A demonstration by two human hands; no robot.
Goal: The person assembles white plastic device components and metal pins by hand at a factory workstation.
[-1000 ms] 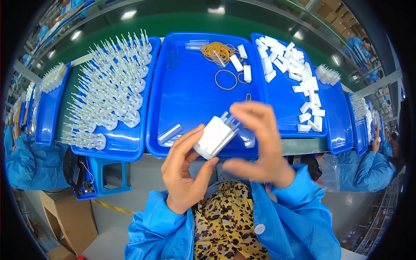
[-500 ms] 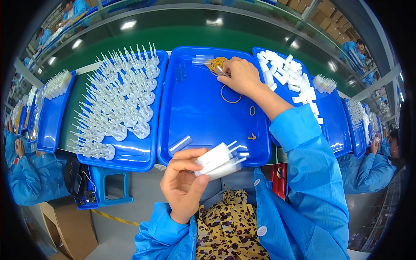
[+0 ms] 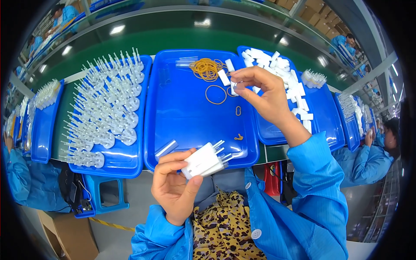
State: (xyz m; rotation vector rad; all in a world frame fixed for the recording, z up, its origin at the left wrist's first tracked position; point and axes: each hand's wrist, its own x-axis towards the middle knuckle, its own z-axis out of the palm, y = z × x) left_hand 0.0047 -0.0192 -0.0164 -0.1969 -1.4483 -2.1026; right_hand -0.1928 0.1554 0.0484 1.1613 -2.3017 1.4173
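Observation:
My left hand [image 3: 175, 186] grips a few white plastic pieces [image 3: 203, 161] with thin clear-white stems pointing to the upper right, above the near edge of the middle blue tray [image 3: 186, 125]. Over that tray's right side, the thumb and fingers of my right hand [image 3: 264, 93] are closed together. Something small and pale shows at their tips, too covered to name. Close by lie white rectangular pieces [image 3: 223, 78] and a heap of yellow rubber bands [image 3: 205, 70]. One larger loose rubber band [image 3: 216, 95] rests nearer me, and a clear tube [image 3: 167, 148] lies near the front.
Bundled white stemmed pieces [image 3: 108, 99] fill the left tray [image 3: 123, 167]. White blocks [image 3: 299, 91] are scattered in the right tray [image 3: 268, 134]. Behind runs a green conveyor belt [image 3: 173, 37]. A blue stool [image 3: 104, 190] stands below left; people in blue work at both sides.
My right hand has come away from the rubber bands, moving right and nearer me, uncovering the heap and white pieces. My left hand keeps its hold. The whole view has shifted slightly.

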